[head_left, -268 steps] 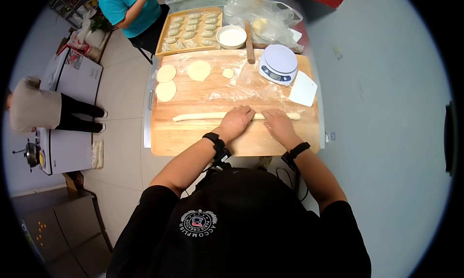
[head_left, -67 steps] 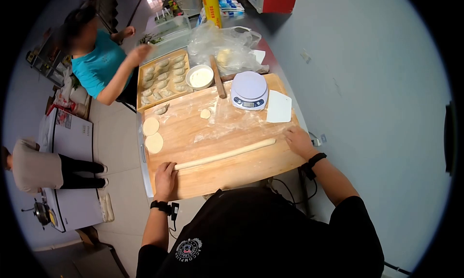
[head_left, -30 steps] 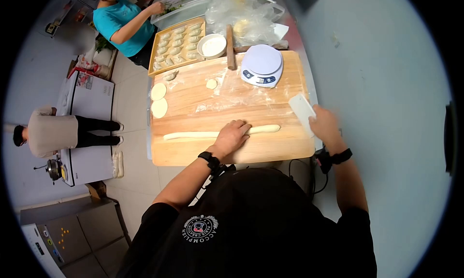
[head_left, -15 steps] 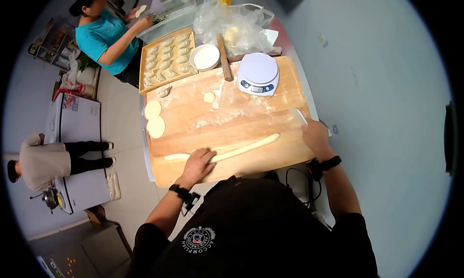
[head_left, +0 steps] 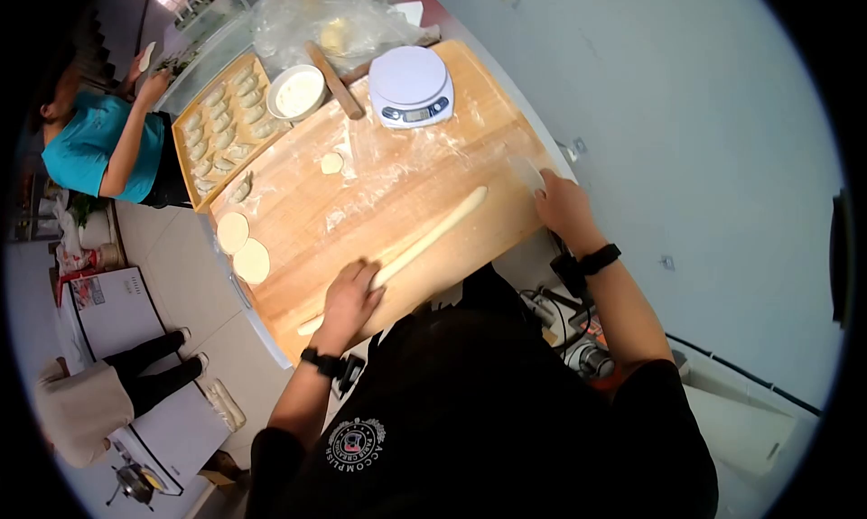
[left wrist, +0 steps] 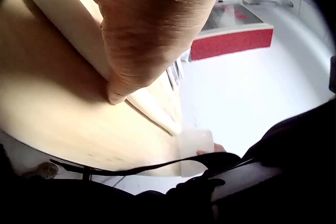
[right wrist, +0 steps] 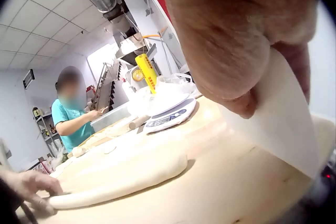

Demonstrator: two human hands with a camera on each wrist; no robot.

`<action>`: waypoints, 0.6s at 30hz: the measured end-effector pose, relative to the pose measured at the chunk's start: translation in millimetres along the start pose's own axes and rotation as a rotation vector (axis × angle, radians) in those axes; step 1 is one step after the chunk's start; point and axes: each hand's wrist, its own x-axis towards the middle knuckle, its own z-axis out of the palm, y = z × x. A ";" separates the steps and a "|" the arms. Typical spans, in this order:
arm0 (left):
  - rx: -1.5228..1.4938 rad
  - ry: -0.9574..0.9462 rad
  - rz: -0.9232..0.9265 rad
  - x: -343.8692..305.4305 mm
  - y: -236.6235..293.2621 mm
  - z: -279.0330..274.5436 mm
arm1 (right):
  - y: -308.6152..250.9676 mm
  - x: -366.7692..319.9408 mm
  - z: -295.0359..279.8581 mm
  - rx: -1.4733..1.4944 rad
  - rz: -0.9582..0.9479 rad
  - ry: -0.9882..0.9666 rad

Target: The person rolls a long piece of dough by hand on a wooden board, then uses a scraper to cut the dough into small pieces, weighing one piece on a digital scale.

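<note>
Foremost, long pale dough rope (head_left: 429, 236): lies diagonally on large pale wooden board (head_left: 298, 221), near end toward the front-left corner, far end pointing at the right edge.

Left hand (head_left: 350, 295): rests on the dough rope close to its near end; fingers laid almost straight across it, pressing down, wrapped round nothing.

Right hand (head_left: 564, 208): sits at the board's right edge, well apart from the left hand; thumb and curled fingers pinch thin white plastic scraper (right wrist: 283, 124), blade down, just past the rope's far end. Cannot tell whether blade touches board.

Also on the board:
- white round kitchen scale (head_left: 412, 86), far right corner;
- small dough disc (head_left: 332, 163), mid-board;
- two flat round dough wrappers (head_left: 233, 233), left edge, side by side;
- one folded dumpling (head_left: 241, 189), just beyond the wrappers.

Beyond the board:
- wooden rolling pin (head_left: 334, 68), between the scale and white bowl of flour (head_left: 298, 92);
- wooden tray of folded dumplings (head_left: 221, 126), rows filled;
- clear plastic bag (head_left: 334, 18);
- person in teal shirt (head_left: 90, 149), beside the tray.
</note>
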 end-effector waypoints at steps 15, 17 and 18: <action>0.075 0.024 0.134 189.7 91.6 95.2 | 28.7 5.0 2.4 0.205 -0.154 0.018; 0.087 0.067 0.135 195.6 92.3 101.9 | 30.5 8.0 2.9 0.201 -0.177 0.028; 0.094 0.059 0.109 198.3 95.7 102.6 | 31.7 9.8 5.8 0.187 -0.191 0.020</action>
